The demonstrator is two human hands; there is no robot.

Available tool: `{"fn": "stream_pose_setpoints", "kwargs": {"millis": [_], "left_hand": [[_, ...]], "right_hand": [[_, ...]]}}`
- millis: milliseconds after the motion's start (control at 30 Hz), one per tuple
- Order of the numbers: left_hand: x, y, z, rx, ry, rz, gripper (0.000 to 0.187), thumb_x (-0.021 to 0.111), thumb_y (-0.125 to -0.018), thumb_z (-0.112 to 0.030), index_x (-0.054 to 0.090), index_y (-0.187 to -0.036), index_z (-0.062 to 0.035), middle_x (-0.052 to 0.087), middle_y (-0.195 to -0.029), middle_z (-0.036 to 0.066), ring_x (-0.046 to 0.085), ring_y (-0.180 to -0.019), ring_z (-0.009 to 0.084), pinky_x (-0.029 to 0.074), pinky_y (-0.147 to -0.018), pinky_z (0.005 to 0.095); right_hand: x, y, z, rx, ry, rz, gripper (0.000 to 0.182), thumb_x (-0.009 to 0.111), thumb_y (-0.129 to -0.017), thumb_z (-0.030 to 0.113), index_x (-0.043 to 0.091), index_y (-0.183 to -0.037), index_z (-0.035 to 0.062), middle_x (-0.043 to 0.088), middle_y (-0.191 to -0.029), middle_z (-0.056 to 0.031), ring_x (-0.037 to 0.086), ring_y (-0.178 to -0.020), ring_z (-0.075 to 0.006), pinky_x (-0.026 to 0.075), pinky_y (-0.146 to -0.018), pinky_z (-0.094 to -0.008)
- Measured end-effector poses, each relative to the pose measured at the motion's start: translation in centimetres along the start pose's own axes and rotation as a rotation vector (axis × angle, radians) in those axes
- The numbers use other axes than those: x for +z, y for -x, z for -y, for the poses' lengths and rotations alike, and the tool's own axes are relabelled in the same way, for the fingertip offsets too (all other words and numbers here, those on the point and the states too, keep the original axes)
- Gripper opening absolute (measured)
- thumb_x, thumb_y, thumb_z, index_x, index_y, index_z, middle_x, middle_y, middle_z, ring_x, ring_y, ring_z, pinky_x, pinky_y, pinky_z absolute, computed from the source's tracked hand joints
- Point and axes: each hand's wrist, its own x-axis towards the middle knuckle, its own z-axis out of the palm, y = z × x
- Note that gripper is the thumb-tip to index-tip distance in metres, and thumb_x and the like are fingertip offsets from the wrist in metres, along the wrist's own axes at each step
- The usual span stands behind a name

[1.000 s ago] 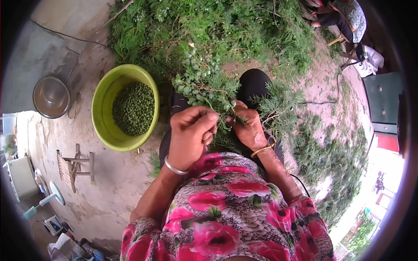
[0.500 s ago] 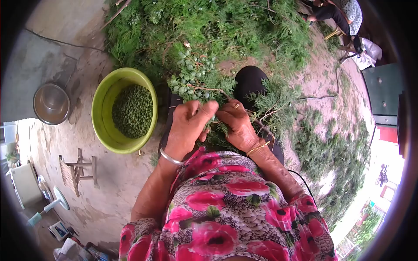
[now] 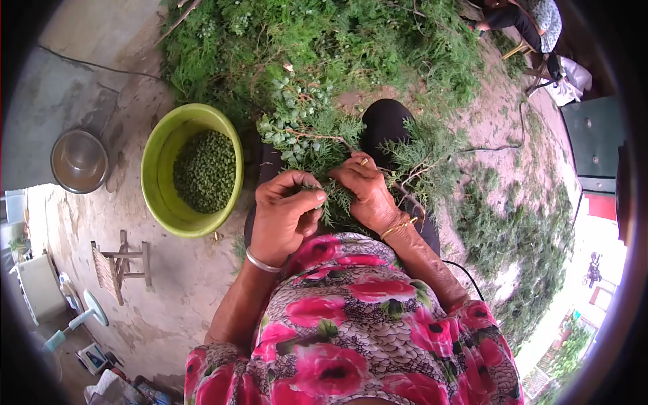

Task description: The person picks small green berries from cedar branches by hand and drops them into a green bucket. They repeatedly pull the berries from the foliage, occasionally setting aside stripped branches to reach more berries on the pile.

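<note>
A conifer branch point(image 3: 324, 137) with feathery green sprays and pale green cones lies across my lap. My right hand point(image 3: 368, 196) is closed around its stem, fingertips pinched near the middle of my lap. To its left, my left hand point(image 3: 287, 214) is curled shut, with a small green piece between thumb and fingers, too small to name surely. The two hands are a little apart. A yellow-green tub point(image 3: 154, 196) partly filled with small green cones point(image 3: 206, 172) stands on the floor left of my left knee.
Cut conifer branches point(image 3: 324, 40) are heaped in front of me, and more greenery point(image 3: 513, 236) is strewn on the right. A metal bowl point(image 3: 79, 162) and a small wooden stool point(image 3: 121, 266) stand at left. Another person point(image 3: 533, 27) sits at the upper right.
My left hand has drawn back left and down from the branch, opening a gap between the hands. My right hand has shifted only slightly.
</note>
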Motion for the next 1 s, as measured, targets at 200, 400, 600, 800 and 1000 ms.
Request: {"fn": "stream_pose_setpoints", "kwargs": {"millis": [200,400,600,800,1000], "left_hand": [[-1.2,0.9,0.1,-0.301,0.253,0.137,0.014,0.056,-0.079,0.007,0.057,-0.092,0.0007,0.06,-0.072,0.013,0.051,-0.048,0.0134,0.037,-0.037,0.0212],[-2.7,1.6,-0.1,-0.288,0.385,0.258,0.013,0.053,-0.079,0.004,0.056,-0.092,0.0029,0.056,-0.069,0.016,0.046,-0.044,0.0126,0.036,-0.035,0.0209],[-7.1,3.9,-5.4,0.149,0.161,0.051,0.012,0.058,-0.082,-0.007,0.057,-0.091,0.0015,0.058,-0.076,0.015,0.054,-0.052,0.0161,0.046,-0.042,0.0252],[-14.0,0.6,-5.8,0.554,-1.138,-0.663,0.033,0.064,-0.079,-0.004,0.06,-0.111,0.0035,0.061,-0.108,0.021,0.056,-0.104,0.0327,0.046,-0.09,0.0438],[-6.7,0.1,-3.7,0.622,-0.817,-0.384,0.049,0.072,-0.076,-0.004,0.056,-0.122,-0.0012,0.056,-0.125,0.016,0.059,-0.106,0.0239,0.052,-0.086,0.0341]], "right_hand": [[0.4,0.2,-0.1,-0.008,-0.033,-0.062,0.049,0.057,-0.051,-0.012,0.063,-0.097,0.002,0.062,-0.088,-0.0136,0.055,-0.093,-0.0329,0.039,-0.095,-0.043],[0.5,0.4,0.0,-0.008,-0.015,-0.058,0.049,0.056,-0.051,-0.014,0.063,-0.097,0.0029,0.062,-0.087,-0.0141,0.056,-0.095,-0.0332,0.04,-0.097,-0.0423],[-0.2,-0.6,1.6,0.493,-0.519,-0.327,0.017,0.053,-0.083,-0.009,0.064,-0.093,-0.0004,0.067,-0.087,-0.0043,0.063,-0.082,-0.0203,0.048,-0.086,-0.0346],[-1.1,-0.2,-0.3,0.441,-0.607,-0.277,0.027,0.041,-0.099,0.01,0.064,-0.095,-0.004,0.069,-0.09,-0.0094,0.061,-0.08,-0.0141,0.047,-0.078,-0.0258],[-2.0,0.4,0.3,0.564,-0.632,-0.129,0.012,0.053,-0.09,0.004,0.064,-0.091,-0.0021,0.066,-0.084,-0.0099,0.06,-0.075,-0.0171,0.047,-0.074,-0.0297]]}}
